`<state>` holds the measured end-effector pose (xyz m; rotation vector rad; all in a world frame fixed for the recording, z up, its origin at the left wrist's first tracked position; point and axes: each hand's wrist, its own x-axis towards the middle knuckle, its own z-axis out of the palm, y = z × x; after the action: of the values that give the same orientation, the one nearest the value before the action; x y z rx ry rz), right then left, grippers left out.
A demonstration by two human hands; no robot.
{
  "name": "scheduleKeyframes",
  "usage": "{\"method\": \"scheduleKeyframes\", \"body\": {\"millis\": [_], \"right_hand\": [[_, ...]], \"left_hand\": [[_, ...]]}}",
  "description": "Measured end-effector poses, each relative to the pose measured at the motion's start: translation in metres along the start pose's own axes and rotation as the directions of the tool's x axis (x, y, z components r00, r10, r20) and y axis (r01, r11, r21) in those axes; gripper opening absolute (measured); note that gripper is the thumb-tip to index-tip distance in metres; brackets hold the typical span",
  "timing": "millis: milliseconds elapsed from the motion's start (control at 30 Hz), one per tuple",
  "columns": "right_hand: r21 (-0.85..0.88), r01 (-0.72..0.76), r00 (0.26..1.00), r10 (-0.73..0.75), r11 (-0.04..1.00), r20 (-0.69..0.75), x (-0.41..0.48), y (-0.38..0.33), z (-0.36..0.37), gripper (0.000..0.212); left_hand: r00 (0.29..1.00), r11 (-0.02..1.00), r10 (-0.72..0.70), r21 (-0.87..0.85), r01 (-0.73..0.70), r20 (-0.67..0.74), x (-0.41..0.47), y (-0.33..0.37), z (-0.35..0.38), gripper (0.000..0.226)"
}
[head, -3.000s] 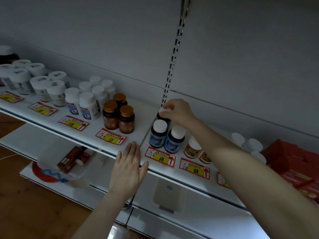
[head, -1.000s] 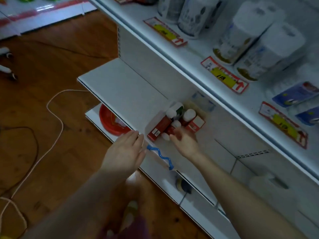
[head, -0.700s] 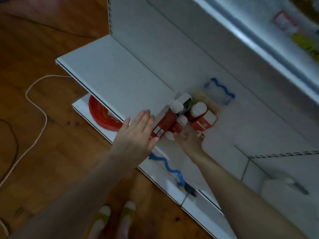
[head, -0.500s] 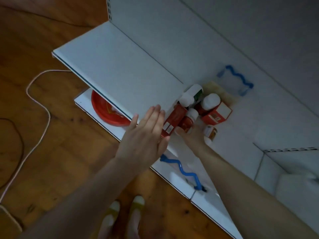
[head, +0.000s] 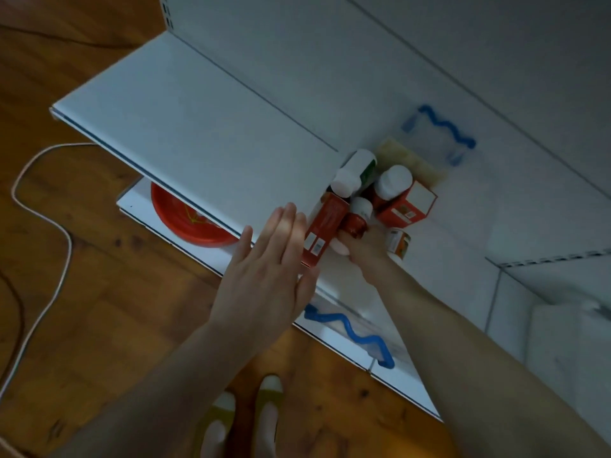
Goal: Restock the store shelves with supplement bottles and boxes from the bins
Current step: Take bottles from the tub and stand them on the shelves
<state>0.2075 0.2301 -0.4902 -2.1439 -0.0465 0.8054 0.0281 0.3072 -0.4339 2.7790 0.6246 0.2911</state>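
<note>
Nearest us, two pale yellow shoes (head: 244, 421) stand on a brown wooden floor (head: 99, 325). A white cable (head: 62, 233) loops over the boards on the left. Beyond them runs the front edge of a white metal shelf (head: 198, 127), bare across its left half. Under that edge a red dish (head: 185, 219) shows on the lowest board. The light is dim and bluish.

Our left hand (head: 267, 269) lies flat at the shelf's front edge, its grip wide, with the fingers straight and together and holding nothing. Just right of it, a clear bin (head: 350, 332) with wavy blue handles reaches from the front edge to the back edge.

Our right hand (head: 363, 249) is inside the bin. Its grip seems to close round a small dark-red bottle (head: 355, 223) with a white cap, though the gloom blurs the fingers. That bottle lies between a long red box (head: 325, 226) on its left and a small orange-labelled bottle (head: 398, 242) on its right.

Farther in sit a red box with a white top (head: 406, 203), a white-capped bottle (head: 393, 181) against it, and a green-labelled bottle (head: 355, 170) toward the bin's far left corner. Behind everything rises the pale back panel (head: 363, 61).
</note>
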Motion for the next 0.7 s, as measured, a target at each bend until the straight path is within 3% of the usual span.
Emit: {"method": "scheduleKeyframes", "body": {"millis": [67, 133, 267, 367, 600, 700], "right_hand": [[-0.002, -0.018, 1.000, 0.017, 1.000, -0.026, -0.009, 0.000, -0.006, 0.040], [0.003, 0.013, 0.999, -0.013, 1.000, -0.051, -0.022, -0.004, -0.016, 0.054], [0.055, 0.086, 0.990, -0.079, 0.995, -0.117, -0.062, -0.015, -0.044, 0.044], [0.073, 0.147, 0.981, -0.135, 0.986, -0.142, -0.097, -0.022, -0.067, 0.050], [0.068, 0.238, 0.929, -0.207, 0.969, -0.305, -0.153, -0.022, -0.110, 0.046], [0.094, 0.258, 0.921, -0.215, 0.962, -0.325, -0.161, -0.017, -0.120, 0.046]], "left_hand": [[1.000, 1.000, 0.009, -0.004, -0.009, 0.019, 0.000, 0.000, -0.002, 0.056], [1.000, 1.000, 0.014, -0.005, -0.014, 0.027, 0.000, 0.000, -0.003, 0.057], [0.996, 1.000, 0.026, -0.018, -0.024, 0.083, 0.002, 0.001, -0.008, 0.061], [0.991, 0.999, 0.042, -0.004, -0.041, 0.126, 0.006, 0.003, -0.016, 0.064], [0.961, 0.964, 0.263, -0.067, -0.258, 0.082, 0.029, 0.020, -0.024, 0.059], [0.951, 0.977, 0.177, -0.163, -0.138, 0.255, 0.050, 0.039, -0.022, 0.064]]}}
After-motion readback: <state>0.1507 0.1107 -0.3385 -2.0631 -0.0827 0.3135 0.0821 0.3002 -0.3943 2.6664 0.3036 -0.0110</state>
